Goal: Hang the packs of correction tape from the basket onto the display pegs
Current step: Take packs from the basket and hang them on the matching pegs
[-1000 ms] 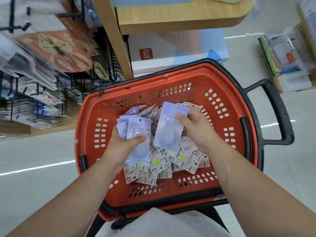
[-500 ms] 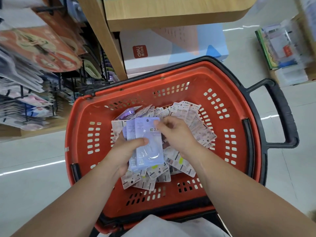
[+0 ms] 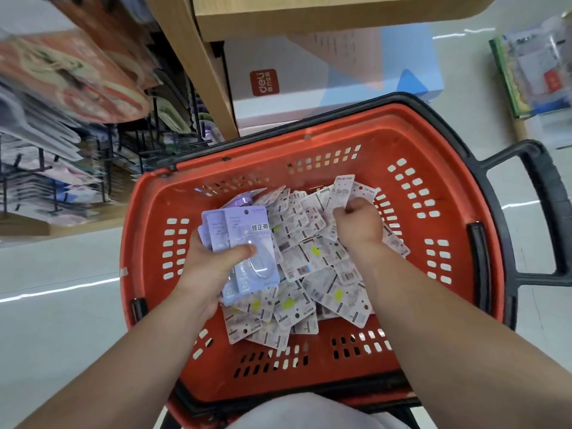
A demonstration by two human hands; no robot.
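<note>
- One red basket (image 3: 145, 230) fills the centre of the view, its black handle (image 3: 557, 212) at 3 o'clock; it sits close in front of the person, probably so that both hands can reach in without stretching.
- Several black wire pegs (image 3: 156, 119) stand at 10 o'clock, beyond the basket rim and already loaded with other hanging goods; no correction tape has reached them yet.
- Dozens of loose packs (image 3: 309, 267) lie in a heap on the basket floor, mostly printed back upward and pointing every way, so each would need turning before it can be hung.
- A few packs form a held stack (image 3: 244, 239) at 9 o'clock of the heap, fronts up and hang-holes aligned at the far end, apparently so they can be slid onto a peg together.
- The left hand (image 3: 210, 267) grips that stack, thumb across the front, fingers curled behind.
- The right hand (image 3: 359, 224), at 2 o'clock of the heap, has its fingers curled, pinching a face-down pack (image 3: 342, 190) by its near edge, presumably to add it to the stack.
</note>
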